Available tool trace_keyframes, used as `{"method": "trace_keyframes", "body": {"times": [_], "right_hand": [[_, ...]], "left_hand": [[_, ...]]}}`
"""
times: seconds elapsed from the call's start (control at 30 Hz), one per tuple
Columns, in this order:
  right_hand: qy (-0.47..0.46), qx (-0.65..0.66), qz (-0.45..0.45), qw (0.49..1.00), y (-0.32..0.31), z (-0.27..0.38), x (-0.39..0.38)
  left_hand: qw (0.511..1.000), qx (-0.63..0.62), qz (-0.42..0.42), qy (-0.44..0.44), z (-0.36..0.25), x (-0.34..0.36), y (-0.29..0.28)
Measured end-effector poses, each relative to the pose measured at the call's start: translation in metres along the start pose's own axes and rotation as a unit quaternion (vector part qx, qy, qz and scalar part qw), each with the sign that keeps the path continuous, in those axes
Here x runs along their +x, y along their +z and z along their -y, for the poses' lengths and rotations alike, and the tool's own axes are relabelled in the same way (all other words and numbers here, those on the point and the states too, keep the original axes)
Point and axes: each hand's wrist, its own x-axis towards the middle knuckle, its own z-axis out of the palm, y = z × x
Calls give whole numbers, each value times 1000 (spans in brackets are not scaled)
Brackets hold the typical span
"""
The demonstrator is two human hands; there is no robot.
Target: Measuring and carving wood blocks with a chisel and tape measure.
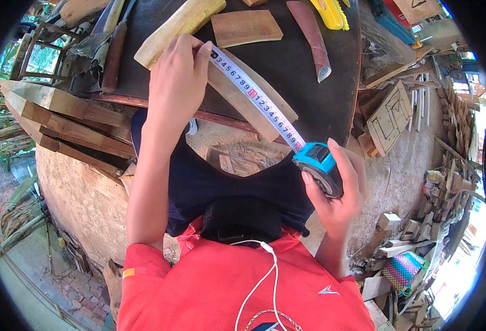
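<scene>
A white tape measure blade [256,98] runs slantwise along a curved, pale wooden piece [240,107] that overhangs the near edge of the dark round table. At the blade's far-left end, my left hand [178,83] is closed, its thumb and fingers pinching the blade against the wood; the exact tip is hidden beneath them. My right hand [339,190] grips the blue-and-black tape measure case [318,165] off the wood's near end, thumb and fingers on its sides. Beyond my left hand lies a thicker yellowish wooden piece [179,27], close to the fingers.
On the table [331,105] are a brown wooden block [246,27], a curled sandpaper strip [310,38] and a yellow tool [331,12]. Long-handled tools [113,55] lie at the left edge. Stacked timber [72,118] stands left; a marked board [390,118] and scrap wood are right.
</scene>
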Motion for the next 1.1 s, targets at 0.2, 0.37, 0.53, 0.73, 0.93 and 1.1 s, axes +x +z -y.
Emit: {"method": "trace_keyframes", "body": {"times": [0.2, 0.37, 0.53, 0.73, 0.93, 1.1], "right_hand": [[-26, 0, -11, 1000, 4, -5, 10], [-19, 14, -23, 999, 7, -7, 10], [-17, 4, -19, 1000, 14, -8, 8], [-22, 11, -23, 999, 16, -7, 6], [-30, 7, -28, 999, 16, -9, 8], [-27, 9, -25, 999, 14, -7, 12]], "left_hand": [[999, 23, 4, -34, -2, 0, -4], [998, -1, 14, -68, -1, -4, 0], [996, -50, -16, -75, -3, -8, 4], [994, -82, -22, -66, -3, -9, 4], [993, -84, -17, -77, 3, -8, 5], [992, -86, -11, -87, -1, -3, 1]]}}
